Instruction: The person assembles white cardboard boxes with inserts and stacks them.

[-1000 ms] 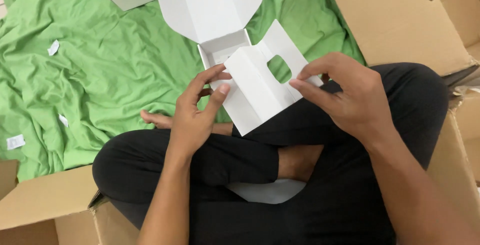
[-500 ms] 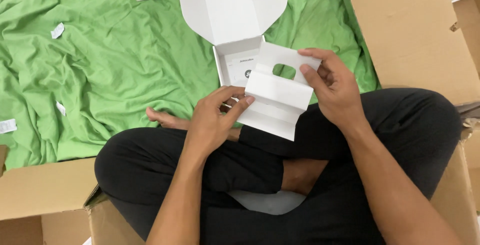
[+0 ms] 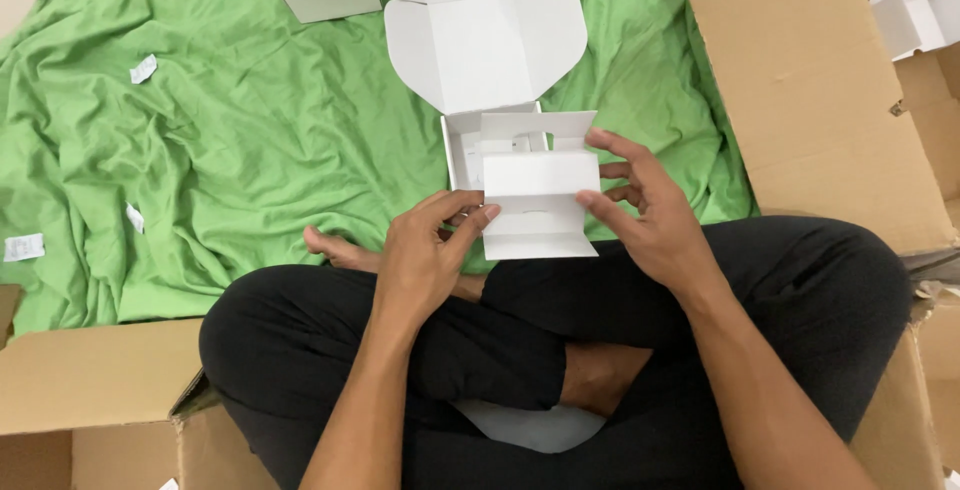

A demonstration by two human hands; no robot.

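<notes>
Hands, two: left hand (image 3: 425, 255), right hand (image 3: 650, 215); one white box (image 3: 490, 60).

Both hands (image 3: 425, 255) (image 3: 645, 212) raised, fingers pinching.

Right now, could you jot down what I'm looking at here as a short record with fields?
Setting: a person sits cross-legged on a green cloth
Left hand: grips the left edge of a folded white card insert
Right hand: holds the insert's right edge
White box: open, lid flaps spread, just behind the insert
Around: brown cardboard boxes, small paper scraps on the cloth
</notes>
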